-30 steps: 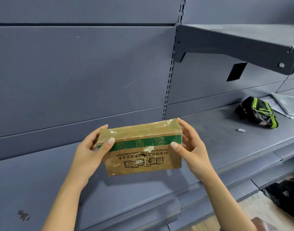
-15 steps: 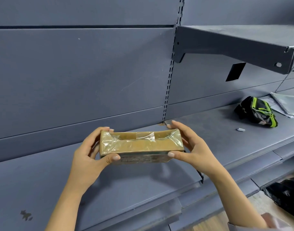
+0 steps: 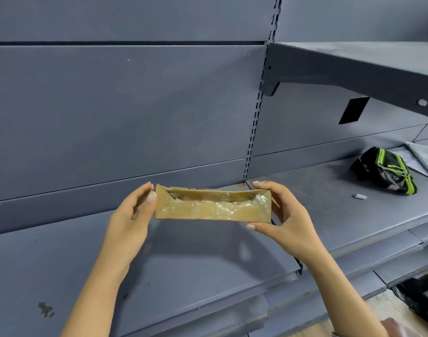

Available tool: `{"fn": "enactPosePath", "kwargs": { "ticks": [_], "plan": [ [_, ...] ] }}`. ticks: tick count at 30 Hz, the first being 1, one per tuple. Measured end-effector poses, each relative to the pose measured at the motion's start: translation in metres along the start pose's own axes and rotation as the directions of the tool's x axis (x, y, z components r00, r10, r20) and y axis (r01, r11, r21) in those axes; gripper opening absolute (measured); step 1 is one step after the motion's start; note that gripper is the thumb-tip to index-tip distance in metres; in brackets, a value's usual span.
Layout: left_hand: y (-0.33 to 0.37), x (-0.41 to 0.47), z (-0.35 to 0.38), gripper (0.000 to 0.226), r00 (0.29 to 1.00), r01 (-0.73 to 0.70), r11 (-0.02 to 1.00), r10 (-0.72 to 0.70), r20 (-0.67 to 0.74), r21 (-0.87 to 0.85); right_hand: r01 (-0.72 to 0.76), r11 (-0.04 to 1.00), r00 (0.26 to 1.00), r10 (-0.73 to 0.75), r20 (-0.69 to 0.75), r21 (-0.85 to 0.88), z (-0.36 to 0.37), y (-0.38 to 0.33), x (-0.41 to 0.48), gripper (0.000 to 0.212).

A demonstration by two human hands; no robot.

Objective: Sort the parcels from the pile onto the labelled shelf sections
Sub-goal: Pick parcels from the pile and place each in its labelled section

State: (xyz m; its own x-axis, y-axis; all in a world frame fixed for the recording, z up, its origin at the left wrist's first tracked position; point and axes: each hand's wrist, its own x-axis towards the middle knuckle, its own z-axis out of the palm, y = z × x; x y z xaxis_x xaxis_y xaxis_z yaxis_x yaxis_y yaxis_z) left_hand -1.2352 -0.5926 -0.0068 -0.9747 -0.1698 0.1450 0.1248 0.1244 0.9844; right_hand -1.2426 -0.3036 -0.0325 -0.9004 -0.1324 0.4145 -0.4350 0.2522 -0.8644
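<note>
The parcel [image 3: 213, 206], a long flat brown cardboard box with clear tape crinkled over the face turned towards me, sits level in the air between my two hands, just below the middle of my view. My left hand [image 3: 132, 222] pinches its nine o'clock end, thumb pressed on the near corner and fingers curled behind it. My right hand [image 3: 283, 220] grips the three o'clock end, forefinger hooked over the far top edge and thumb tucked under the near bottom corner. The box touches nothing but my fingers; it hangs above the grey lower shelf [image 3: 86, 263], which carries its shadow at six o'clock from it. Behind the parcel, at twelve o'clock, a slotted upright [image 3: 256, 113] runs up the grey back panel [image 3: 111, 105]. At two o'clock from the box, well apart from it, a black pouch with bright green trim [image 3: 383, 171] lies on the same shelf, a spiral notebook [image 3: 424, 159] just beside it further right, and a small pale scrap [image 3: 360, 196] near the pouch on my side. Higher at two o'clock juts the upper shelf [image 3: 354, 64], with a black tag [image 3: 354, 110] below its bracket. At five o'clock, down by the floor, lies a crumpled black bag [image 3: 419, 297].
</note>
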Motion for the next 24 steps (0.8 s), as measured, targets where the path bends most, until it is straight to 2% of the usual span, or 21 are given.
{"fn": "enactPosePath", "kwargs": {
  "ticks": [3,9,16,21,24],
  "plan": [
    [0.009,0.0,0.007,0.033,0.991,0.114,0.991,-0.119,-0.066,-0.066,0.109,0.994,0.993,-0.11,-0.032,-0.032,0.001,-0.002,0.0,0.072],
    [0.021,0.0,0.016,0.034,0.974,0.222,0.973,-0.224,-0.03,-0.064,0.234,0.969,0.969,-0.239,-0.059,-0.073,0.005,-0.005,-0.004,0.065],
    [0.024,-0.005,0.024,0.018,0.967,0.226,0.966,-0.238,-0.09,-0.121,0.283,0.953,0.955,-0.291,-0.067,-0.104,0.006,-0.001,-0.009,0.06],
    [0.023,-0.013,0.029,0.017,0.964,0.178,0.96,-0.215,-0.16,-0.216,0.181,0.976,0.978,-0.192,-0.085,-0.119,0.01,0.005,-0.012,0.074],
    [0.02,-0.018,0.034,0.021,0.964,0.121,0.961,-0.173,-0.2,-0.248,0.044,0.997,0.995,-0.037,-0.097,0.069,0.014,0.003,-0.015,0.083]
  ]
}}
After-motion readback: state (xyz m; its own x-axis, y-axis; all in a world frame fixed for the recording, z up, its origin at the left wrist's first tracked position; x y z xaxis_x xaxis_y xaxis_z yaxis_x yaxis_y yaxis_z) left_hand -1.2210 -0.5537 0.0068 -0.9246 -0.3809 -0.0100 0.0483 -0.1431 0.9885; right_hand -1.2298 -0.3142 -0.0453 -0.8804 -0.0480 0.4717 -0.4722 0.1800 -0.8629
